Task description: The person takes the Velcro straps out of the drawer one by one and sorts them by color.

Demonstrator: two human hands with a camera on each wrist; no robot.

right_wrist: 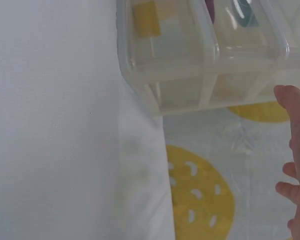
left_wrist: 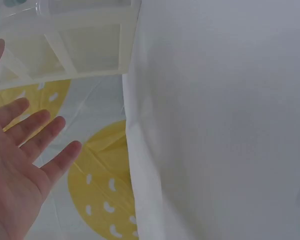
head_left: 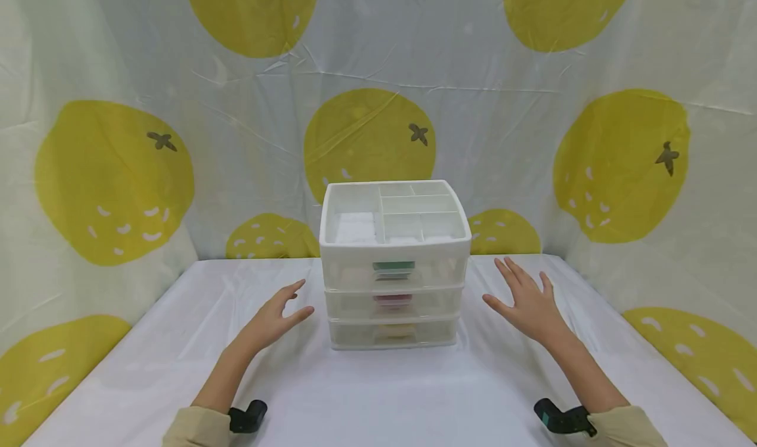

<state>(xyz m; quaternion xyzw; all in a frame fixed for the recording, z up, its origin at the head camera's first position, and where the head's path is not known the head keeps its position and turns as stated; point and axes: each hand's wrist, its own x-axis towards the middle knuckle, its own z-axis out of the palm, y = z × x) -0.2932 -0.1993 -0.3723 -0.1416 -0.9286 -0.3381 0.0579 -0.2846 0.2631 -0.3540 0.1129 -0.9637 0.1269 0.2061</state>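
Where the head view looks down, we see a white drawer unit (head_left: 355, 273) on the white counter (head_left: 396, 401), between the left hand (head_left: 272, 319) and the right hand (head_left: 529, 309), both just beside it but apart, fingers spread, gripping nothing. Only here do we get the top tray (head_left: 380, 220) with its dividers and both tan sleeves (head_left: 198, 427); a lemon-print curtain (head_left: 367, 59) hangs behind, and the three drawers (head_left: 355, 307) sit pushed in, with green, pink and yellowish handles from top to bottom.

From the left wrist, we gain one panelled side wall (left_wrist: 90, 47) and the left palm, fingers fanned.

From the right wrist, we see the opposite side wall and the drawers' fronts aslant; the right hand, thumb uppermost, is cut by the picture's edge.
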